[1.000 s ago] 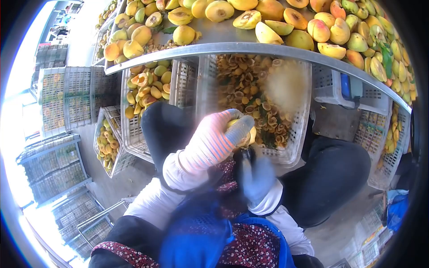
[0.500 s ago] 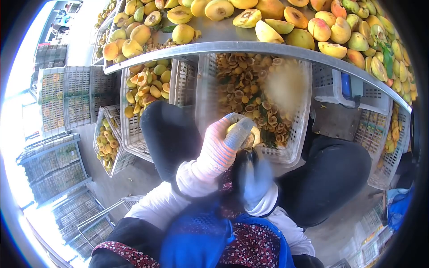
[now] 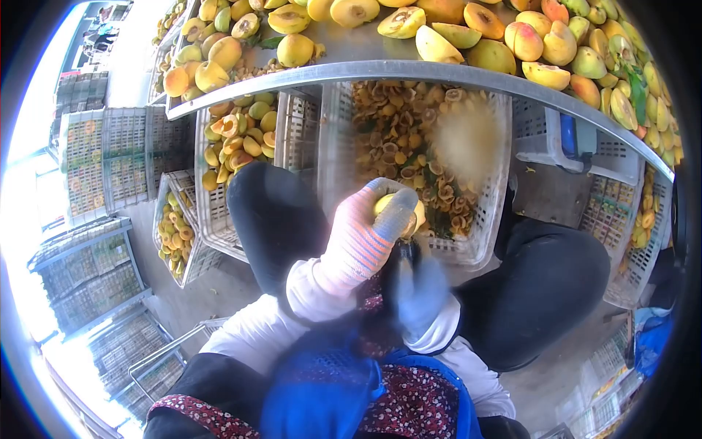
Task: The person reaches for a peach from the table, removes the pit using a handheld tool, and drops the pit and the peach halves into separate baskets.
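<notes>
My left hand (image 3: 358,238), in a pale glove with pink and blue stripes, is closed round a yellow peach (image 3: 419,215), its fingers hiding much of the fruit. Just below the peach, my right hand (image 3: 424,293) in a blue-grey glove is blurred by motion. It grips a dark tool (image 3: 409,251) whose top end comes right up to the underside of the fruit; its kind cannot be made out. Both hands are between my knees, over the near edge of a white crate (image 3: 477,252) holding brown-yellow pits and scraps (image 3: 398,157).
Ahead, a metal-edged table (image 3: 351,72) carries many whole and halved peaches (image 3: 523,45). Crates of peaches (image 3: 241,139) stand to the left, and a smaller one (image 3: 175,234) is on the floor. Stacked crates (image 3: 106,150) rise farther left. A grey-white bin (image 3: 532,139) sits right.
The peach has turned slightly in my left hand, showing more of its rounded side. The right hand and tool have shifted only a little, just under it. The view has moved slightly.
</notes>
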{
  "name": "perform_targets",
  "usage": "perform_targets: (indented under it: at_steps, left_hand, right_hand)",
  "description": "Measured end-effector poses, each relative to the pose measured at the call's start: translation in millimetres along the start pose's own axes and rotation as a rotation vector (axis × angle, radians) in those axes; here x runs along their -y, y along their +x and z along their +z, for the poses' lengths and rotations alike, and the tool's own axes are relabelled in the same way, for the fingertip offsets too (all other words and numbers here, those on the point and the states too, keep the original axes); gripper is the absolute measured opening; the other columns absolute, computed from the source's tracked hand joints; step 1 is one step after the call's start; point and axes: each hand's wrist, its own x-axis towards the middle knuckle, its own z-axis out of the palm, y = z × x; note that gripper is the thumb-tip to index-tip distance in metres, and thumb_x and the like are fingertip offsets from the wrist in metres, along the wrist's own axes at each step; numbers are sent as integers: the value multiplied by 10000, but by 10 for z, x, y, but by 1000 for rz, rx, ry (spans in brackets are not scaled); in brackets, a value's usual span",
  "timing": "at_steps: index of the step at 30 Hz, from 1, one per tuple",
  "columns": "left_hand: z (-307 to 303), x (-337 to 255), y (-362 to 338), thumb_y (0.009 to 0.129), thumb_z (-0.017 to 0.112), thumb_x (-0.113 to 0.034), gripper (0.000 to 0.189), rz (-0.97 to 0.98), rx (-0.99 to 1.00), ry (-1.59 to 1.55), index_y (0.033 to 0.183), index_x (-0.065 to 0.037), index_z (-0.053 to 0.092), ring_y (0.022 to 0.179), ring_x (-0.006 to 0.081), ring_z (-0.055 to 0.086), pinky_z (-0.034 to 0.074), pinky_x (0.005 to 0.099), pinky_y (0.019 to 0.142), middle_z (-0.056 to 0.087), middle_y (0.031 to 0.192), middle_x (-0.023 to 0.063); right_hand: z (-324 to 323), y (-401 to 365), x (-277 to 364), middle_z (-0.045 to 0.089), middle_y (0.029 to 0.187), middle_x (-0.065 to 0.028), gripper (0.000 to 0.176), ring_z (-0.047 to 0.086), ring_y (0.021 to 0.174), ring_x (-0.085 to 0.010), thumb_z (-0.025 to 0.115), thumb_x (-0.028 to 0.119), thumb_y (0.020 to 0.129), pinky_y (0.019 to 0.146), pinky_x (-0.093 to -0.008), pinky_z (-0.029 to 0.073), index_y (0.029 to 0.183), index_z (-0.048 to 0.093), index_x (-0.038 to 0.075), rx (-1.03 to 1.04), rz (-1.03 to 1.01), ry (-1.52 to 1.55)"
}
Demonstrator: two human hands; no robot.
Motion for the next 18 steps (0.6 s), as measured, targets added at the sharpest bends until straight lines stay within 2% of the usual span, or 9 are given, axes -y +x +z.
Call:
perform_targets:
  at_steps: [3,6,8,9,11,13,14,17,18]
  left_hand:
    - [-45,-34,19,902,609,-259,253,-71,50,31,957,-13,611,755,78,569,463,222,690,616,827,31]
    - [-74,5,28,906,600,-262,251,-76,57,0,953,-15,610,763,78,567,461,217,691,616,833,31]
    - [-116,-41,63,908,594,-266,255,-81,97,133,954,-16,611,765,78,567,461,221,693,616,832,33]
    - [-140,-57,66,909,591,-268,257,-85,112,197,955,-16,612,766,79,566,461,223,694,617,831,34]
    - [-180,-36,84,912,583,-273,265,-48,120,261,958,-15,614,771,81,567,463,233,696,617,833,37]
    - [-212,34,99,916,575,-271,266,6,122,241,962,-13,616,772,82,565,463,240,698,617,836,38]
    - [-220,95,104,918,571,-267,264,43,123,188,965,-11,617,772,82,563,463,243,698,616,838,38]
    - [-264,170,71,920,567,-238,243,82,112,110,957,-4,621,775,81,563,460,239,705,619,838,40]
    - [-253,207,82,919,570,-234,240,105,89,146,953,-3,622,774,81,564,460,237,706,620,834,40]
  right_hand:
    - [100,-81,-140,613,821,-206,269,604,726,-373,511,188,912,627,-420,451,1094,531,-8,-35,-23,-95]
    - [121,-100,-270,597,821,-195,271,570,664,-339,519,105,899,549,-399,435,1132,515,-34,-86,-263,-175]
    - [122,-98,-331,604,809,-150,261,567,631,-287,517,126,912,521,-362,444,1126,522,-23,-141,-403,-221]
    - [142,-105,-356,618,796,-107,258,582,628,-248,513,188,931,533,-335,459,1104,540,-2,-181,-433,-250]
    - [93,-91,-341,624,770,-52,259,578,586,-180,505,261,954,499,-288,457,1062,560,32,-49,-59,208]
    - [-73,-42,-148,606,745,-26,245,538,511,-124,493,281,963,410,-249,422,1023,565,55,320,789,1148]
    - [25,-66,-92,582,679,-29,244,474,418,-100,489,317,961,325,-236,335,971,564,85,196,765,1018]
    - [-41,-36,-169,567,632,-29,269,470,403,-113,476,348,962,326,-238,328,968,564,94,418,817,1111]
    - [-11,-46,-172,562,618,-28,280,470,398,-114,476,358,961,324,-238,324,961,564,92,373,728,980]
